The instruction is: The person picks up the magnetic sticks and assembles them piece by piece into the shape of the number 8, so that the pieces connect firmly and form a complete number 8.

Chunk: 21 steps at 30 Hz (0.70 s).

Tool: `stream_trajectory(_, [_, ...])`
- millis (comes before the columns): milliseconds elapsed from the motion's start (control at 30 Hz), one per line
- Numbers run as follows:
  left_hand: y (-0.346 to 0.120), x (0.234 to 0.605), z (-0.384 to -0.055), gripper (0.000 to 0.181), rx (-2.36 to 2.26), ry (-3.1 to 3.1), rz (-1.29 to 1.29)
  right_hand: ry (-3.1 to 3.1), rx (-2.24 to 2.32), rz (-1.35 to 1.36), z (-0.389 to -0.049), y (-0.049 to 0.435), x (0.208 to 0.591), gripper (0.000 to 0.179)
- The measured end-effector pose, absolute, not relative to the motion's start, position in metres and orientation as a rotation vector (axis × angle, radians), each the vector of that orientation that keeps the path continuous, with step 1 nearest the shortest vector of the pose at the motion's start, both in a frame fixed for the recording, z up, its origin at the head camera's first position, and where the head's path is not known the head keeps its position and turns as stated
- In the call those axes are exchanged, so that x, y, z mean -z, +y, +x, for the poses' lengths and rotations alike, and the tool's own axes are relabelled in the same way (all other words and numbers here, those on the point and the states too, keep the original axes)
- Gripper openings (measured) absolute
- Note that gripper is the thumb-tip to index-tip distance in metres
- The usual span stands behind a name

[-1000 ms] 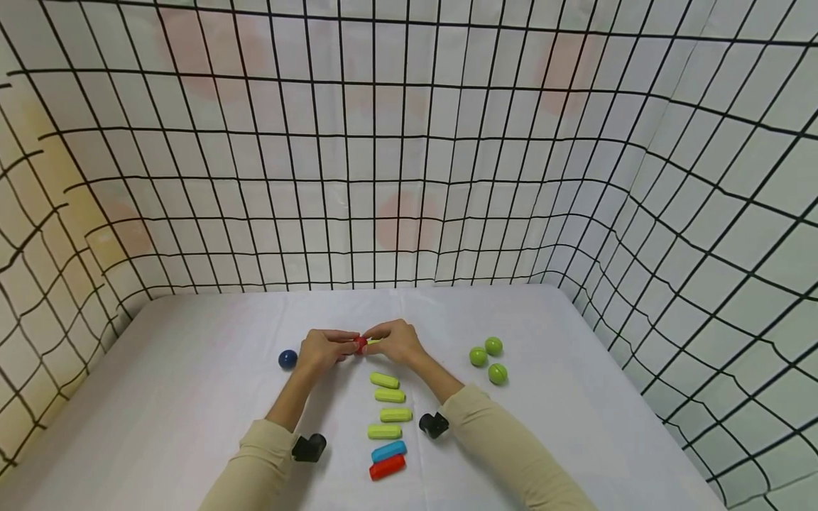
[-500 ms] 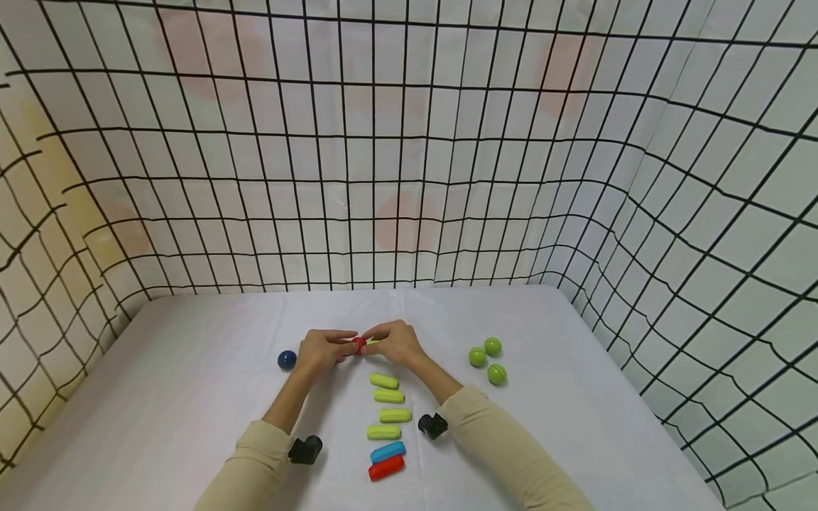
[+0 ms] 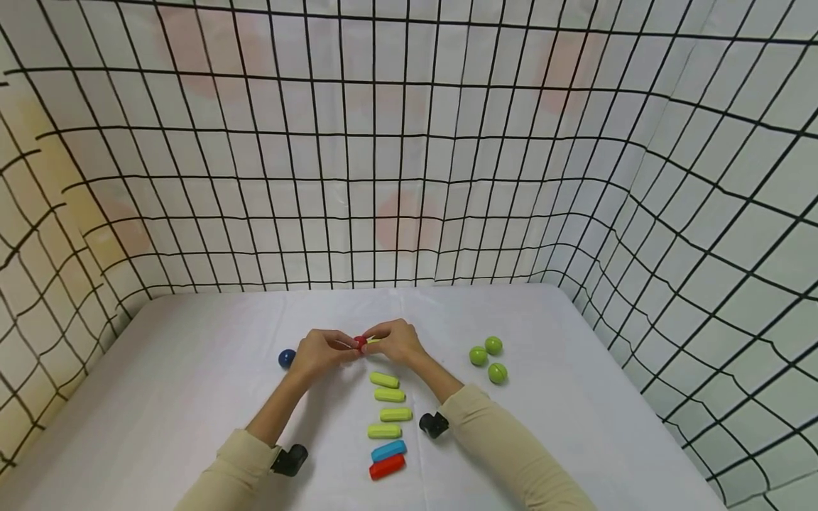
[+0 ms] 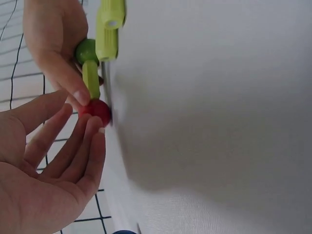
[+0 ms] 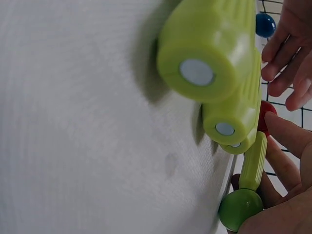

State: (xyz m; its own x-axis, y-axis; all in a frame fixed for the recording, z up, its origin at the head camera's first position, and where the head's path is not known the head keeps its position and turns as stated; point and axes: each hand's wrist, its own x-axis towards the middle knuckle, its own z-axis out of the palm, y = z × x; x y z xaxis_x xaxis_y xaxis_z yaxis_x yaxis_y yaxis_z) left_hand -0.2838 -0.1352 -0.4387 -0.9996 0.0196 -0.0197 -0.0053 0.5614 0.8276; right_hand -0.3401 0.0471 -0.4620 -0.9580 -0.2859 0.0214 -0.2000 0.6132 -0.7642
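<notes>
Near the centre of the head view, the red ball (image 4: 101, 111) sits between both hands, largely covered by fingers. The right hand (image 3: 397, 343) pinches the lime stick (image 5: 253, 163) that meets this ball, its thumb tip against the red surface; its remaining fingers run behind the stick, partly out of sight. Only a sliver of that stick shows in the head view. The green ball (image 5: 240, 209) at its other end is hidden there, but appears low in the right wrist view, partly overlapped by the hand.

The left hand (image 3: 322, 353) has relaxed, parted fingers beside the red ball; they overlap it in the left wrist view but stand apart in the right wrist view. This hand is cropped in both wrist views.

The blue ball (image 3: 287, 358), left of centre, is nearly cut off at the left wrist view's bottom edge. Below centre on the worktop (image 3: 179, 397) lie four lime sticks (image 3: 384, 431); in the right wrist view they overlap, so counting them is hard.
</notes>
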Motion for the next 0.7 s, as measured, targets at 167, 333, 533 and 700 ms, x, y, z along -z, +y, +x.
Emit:
stream_trajectory(167, [-0.128,0.438,-0.277,0.017,-1.367,2.777,0.184,2.730,1.276,-0.424,-0.340,0.048,0.462,0.022])
stream_trajectory(333, [-0.121,0.442,-0.275,0.017,-1.334,2.779,0.268,2.735,1.267,-0.442,-0.340,0.048,0.460,0.022])
stream_trajectory(533, [-0.112,0.448,-0.272,0.016,-1.314,2.786,0.354,2.743,1.246,-0.429,-0.340,0.048,0.460,0.024])
stream_trajectory(700, [-0.107,0.452,-0.269,0.017,-1.313,2.790,0.366,2.744,1.230,-0.433,-0.340,0.048,0.461,0.024])
